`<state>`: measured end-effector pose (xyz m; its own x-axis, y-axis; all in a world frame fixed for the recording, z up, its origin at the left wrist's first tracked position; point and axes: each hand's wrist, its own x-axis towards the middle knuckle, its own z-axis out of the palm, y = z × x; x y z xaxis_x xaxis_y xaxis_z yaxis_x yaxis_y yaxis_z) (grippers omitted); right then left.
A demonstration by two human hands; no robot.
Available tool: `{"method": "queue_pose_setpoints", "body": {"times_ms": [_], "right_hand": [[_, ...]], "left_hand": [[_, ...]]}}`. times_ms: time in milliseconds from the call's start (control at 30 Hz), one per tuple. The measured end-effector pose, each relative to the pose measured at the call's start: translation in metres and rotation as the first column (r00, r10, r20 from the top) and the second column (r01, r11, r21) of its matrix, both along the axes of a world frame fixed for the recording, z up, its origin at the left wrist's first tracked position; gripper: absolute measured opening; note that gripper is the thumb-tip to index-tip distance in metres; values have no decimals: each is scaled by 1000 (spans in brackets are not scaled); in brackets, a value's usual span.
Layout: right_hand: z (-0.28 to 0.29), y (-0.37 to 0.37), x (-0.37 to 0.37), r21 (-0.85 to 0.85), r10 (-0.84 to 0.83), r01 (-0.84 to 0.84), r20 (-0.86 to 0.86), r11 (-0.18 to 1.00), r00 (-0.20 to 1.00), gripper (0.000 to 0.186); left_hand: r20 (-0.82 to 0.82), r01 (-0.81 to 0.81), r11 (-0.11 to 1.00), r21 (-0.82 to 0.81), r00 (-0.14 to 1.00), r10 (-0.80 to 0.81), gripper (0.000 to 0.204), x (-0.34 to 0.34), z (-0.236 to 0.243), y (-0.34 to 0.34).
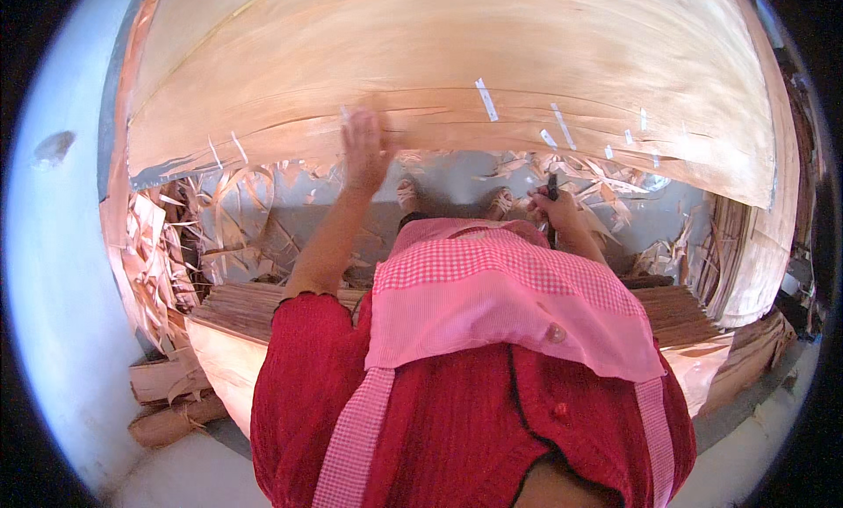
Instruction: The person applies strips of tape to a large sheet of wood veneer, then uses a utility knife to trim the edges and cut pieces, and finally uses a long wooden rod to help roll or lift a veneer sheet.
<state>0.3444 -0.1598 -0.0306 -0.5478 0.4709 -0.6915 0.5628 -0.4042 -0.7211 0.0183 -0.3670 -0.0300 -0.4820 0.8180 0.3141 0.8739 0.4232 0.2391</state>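
Note:
A wide sheet of pale wood veneer [457,43] spreads across the far side. Several short white tape strips [486,100] stick to it, mostly along its near edge. My left hand [364,148] lies over that near edge with its fingers stretched out, slightly blurred. Lower and to the right, my right hand [553,208] is closed around a slim black tool [552,187]. Its upper end shows above the fist; too little of it shows to tell its kind. The right hand is apart from the sheet, just below its edge.
Torn veneer scraps [154,262] heap up at the left, with more strewn on the grey floor [307,194] around my feet. Stacked veneer [233,310] lies behind my body on both sides. A pale wall [57,227] stands at the left, and curved veneer sheets [760,262] hang at the right.

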Motion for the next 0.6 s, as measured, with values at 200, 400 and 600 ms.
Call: {"method": "queue_pose_setpoints", "body": {"times_ms": [200,400,600], "right_hand": [[-4,-50,-80,124,295,-296,32,947,955,23],[9,-96,-135,-1,-72,72,-58,997,996,23],[24,-130,-146,53,-223,225,-36,973,974,22]], "left_hand": [[42,199,960,-199,980,-194,68,-24,19,-23],[12,206,978,-32,979,-206,57,-19,7,-2],[2,375,926,-34,927,-376,52,-16,1,25]]}}
